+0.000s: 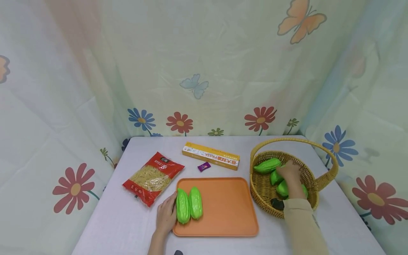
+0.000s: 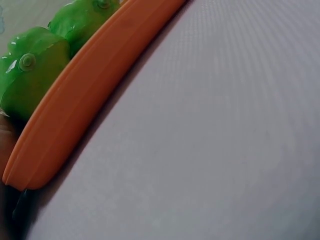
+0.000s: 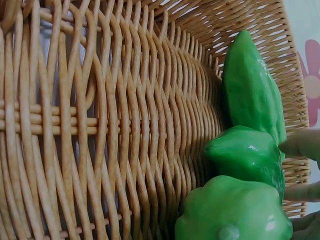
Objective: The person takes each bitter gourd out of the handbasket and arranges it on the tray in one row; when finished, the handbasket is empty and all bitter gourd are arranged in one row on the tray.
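Observation:
Two green bitter melons (image 1: pixel 189 205) lie side by side at the left end of an orange tray (image 1: pixel 226 209). Against the tray's left rim rests my left hand (image 1: pixel 166 214), its fingers beside the outer melon and holding nothing visible. My right hand (image 1: pixel 289 173) reaches down into a wicker basket (image 1: pixel 260 189), over several more bitter melons (image 1: pixel 267 165). In the right wrist view, extended fingers (image 3: pixel 302 192) come in from the right, their tips at the side of the middle melon (image 3: pixel 247 152). Part of that melon is hidden behind another one (image 3: pixel 232 210).
A red bag of pasta (image 1: pixel 153 177) lies left of the tray. Behind the tray are a yellow and white pasta box (image 1: pixel 211 156) and a small purple packet (image 1: pixel 204 166). The basket's tall handle (image 1: pixel 329 173) arches over its far and right sides.

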